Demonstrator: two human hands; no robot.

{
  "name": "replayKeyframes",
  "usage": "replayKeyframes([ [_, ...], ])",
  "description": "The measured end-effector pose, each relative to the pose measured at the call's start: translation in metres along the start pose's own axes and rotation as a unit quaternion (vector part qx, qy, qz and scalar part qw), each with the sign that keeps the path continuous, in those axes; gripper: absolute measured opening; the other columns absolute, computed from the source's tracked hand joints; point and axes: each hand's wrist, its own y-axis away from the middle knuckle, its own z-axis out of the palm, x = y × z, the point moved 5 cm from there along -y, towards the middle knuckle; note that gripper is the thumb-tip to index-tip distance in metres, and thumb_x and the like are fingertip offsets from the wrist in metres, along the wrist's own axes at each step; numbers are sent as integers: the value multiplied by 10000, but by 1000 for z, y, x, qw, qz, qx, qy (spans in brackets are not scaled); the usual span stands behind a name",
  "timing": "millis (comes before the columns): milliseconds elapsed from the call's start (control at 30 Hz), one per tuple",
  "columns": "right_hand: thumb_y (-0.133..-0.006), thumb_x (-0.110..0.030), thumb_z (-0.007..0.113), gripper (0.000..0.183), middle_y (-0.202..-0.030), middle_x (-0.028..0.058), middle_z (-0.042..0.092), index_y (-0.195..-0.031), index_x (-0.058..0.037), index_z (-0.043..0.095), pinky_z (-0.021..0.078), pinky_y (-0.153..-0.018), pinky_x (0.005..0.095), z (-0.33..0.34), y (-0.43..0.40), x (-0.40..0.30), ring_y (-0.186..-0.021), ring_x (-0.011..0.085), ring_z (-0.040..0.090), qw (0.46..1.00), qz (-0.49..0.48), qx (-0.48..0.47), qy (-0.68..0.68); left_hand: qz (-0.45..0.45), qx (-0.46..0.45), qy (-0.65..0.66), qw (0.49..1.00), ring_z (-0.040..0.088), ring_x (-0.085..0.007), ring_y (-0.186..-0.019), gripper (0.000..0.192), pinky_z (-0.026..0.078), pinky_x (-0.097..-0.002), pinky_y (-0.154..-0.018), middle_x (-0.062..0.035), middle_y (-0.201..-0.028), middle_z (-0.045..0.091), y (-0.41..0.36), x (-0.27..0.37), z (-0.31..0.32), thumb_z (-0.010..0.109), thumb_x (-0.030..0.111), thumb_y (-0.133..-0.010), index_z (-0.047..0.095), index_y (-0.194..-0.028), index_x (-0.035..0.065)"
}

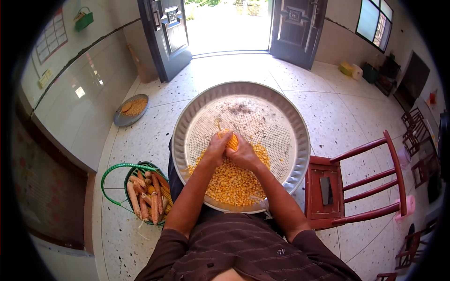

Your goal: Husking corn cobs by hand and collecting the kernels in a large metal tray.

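Both of my hands grip one ear of yellow corn (pixel 232 141) above a large round metal sieve (pixel 242 87) that rests on my lap. My left hand (pixel 217 146) wraps the cob from the left, and my right hand (pixel 242 151) holds it from the right. A tuft of dry husk or stalk (pixel 218 123) sticks out at the far end of the ear. Loose corn kernels (pixel 233 184) are heaped in the near half of the sieve, partly under my hands and forearms. The far half shows the perforated metal bottom with dark stains.
On the left stands a green basket (pixel 130 168) holding stripped cobs (pixel 144 196) and some yellow ears. Farther off, a grey pan (pixel 123 122) of kernels lies by the wall. A red wooden chair (pixel 325 210) is close on my right. Double doors (pixel 172 38) stand open ahead.
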Motion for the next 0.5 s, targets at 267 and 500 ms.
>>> replayKeyframes([
  [267, -892, -256, 702, 711, -987, 108, 649, -1472, 14, 393, 496, -578, 241, -16, 12, -20, -718, 117, 608, 971, 34, -133, -195, -52, -163, 128, 977, 645, -231, -991, 301, 562, -393, -882, -137, -1124, 618, 6, 8, -1, 468, 205, -1071, 527, -1248, -32],
  [500, -883, -219, 701, 598, -925, 87, 644, -1385, 14, 473, 489, -548, 247, -22, 8, -17, -661, 100, 594, 965, 39, -126, -228, -70, -187, 146, 969, 645, -286, -1050, 353, 562, -457, -920, -178, -1199, 597, 13, 20, 8, 478, 204, -1054, 473, -1317, -31],
])
